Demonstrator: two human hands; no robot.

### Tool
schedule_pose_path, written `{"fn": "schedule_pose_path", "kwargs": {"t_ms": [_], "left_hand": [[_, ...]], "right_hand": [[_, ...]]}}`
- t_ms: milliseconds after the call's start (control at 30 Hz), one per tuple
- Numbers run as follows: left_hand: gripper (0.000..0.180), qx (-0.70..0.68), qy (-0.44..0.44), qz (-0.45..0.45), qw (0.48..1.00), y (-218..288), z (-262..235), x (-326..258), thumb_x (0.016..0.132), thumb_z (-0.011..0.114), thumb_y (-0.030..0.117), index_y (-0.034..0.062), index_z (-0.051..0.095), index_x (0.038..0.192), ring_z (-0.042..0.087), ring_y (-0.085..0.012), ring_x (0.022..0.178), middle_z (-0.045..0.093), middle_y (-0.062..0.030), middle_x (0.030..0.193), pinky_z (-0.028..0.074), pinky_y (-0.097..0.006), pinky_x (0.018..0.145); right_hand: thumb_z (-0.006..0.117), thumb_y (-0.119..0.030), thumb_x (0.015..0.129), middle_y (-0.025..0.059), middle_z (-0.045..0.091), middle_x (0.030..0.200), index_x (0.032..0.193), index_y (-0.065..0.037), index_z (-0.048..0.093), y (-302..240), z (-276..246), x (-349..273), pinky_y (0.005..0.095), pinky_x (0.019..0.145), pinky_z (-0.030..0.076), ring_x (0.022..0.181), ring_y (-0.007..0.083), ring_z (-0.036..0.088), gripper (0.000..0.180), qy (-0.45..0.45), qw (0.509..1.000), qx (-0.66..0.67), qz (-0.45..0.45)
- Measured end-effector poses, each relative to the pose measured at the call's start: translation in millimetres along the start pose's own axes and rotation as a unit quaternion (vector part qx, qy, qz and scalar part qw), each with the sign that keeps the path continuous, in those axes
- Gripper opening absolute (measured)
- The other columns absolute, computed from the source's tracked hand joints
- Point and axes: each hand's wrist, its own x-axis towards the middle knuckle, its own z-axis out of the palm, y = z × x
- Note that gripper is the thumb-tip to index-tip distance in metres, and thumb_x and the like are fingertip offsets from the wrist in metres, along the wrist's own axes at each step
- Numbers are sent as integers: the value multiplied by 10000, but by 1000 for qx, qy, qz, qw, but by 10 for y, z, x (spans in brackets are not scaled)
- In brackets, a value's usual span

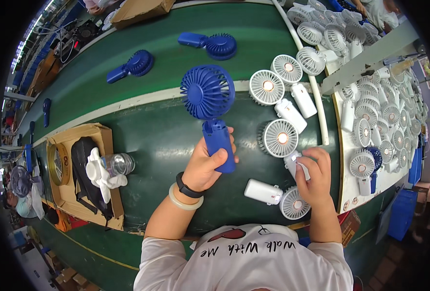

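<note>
My left hand [208,162] is wrapped round the handle of a blue handheld fan [208,92], held upright over the dark green bench, its round cage at the top. My right hand [315,177] is closed at the handle end of a white handheld fan [279,138], fingers curled over it; that fan's cage points away from me. Just below it, near my right wrist, lies another white fan [295,203] with its handle [262,191] folded out to the left. Two more white fans [267,87] [286,69] lie beyond, handles toward me.
Blue fans [140,63] [221,46] lie on the green conveyor belt [166,53]. On the left, a cardboard tray [115,194] holds a tape roll [58,164], black pouch [85,165], white gloves [101,177] and plastic bottle [120,164]. White fans crowd the right-hand table [347,186] beyond a white pipe [316,97].
</note>
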Motion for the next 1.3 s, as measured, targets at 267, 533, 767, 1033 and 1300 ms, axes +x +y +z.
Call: {"fn": "schedule_pose_path", "kwargs": {"t_ms": [267,533,767,1033,1300], "left_hand": [[570,-365,-169,-24,915,-15,-299,-439,868,531,507,68,405,1211,512,-117,654,477,-28,832,461,-254,496],[443,-533,-289,-107,788,81,-370,-587,910,441,480,53,445,1024,518,-173,434,514,-80,639,423,-288,363],[388,-562,-333,-119,748,105,-389,-651,918,454,416,38,439,1004,552,-203,454,527,-105,656,439,-295,368],[357,-468,-299,-64,829,128,-415,-684,897,517,360,74,431,1092,592,-205,595,531,-90,753,468,-305,441],[694,-13,13,51,999,240,-263,-675,863,620,276,181,200,1408,584,-226,961,503,-115,1107,501,-422,857]], "right_hand": [[625,41,626,81,588,862,857,-53,592,-371,13,-245,372,712,458,796,273,578,251,-87,996,34,-16],[627,40,616,77,589,856,863,-54,599,-687,228,-134,371,695,459,771,269,580,265,-103,991,62,-58],[641,26,611,71,582,852,858,-50,602,-844,343,-62,373,691,461,770,261,580,262,-114,987,73,-86],[648,14,613,69,580,870,872,-56,611,-880,395,-94,378,714,463,796,258,580,271,-124,985,80,-90],[641,9,629,76,586,880,880,-56,607,-749,329,-117,376,714,460,800,268,572,262,-155,985,56,-53]]}}
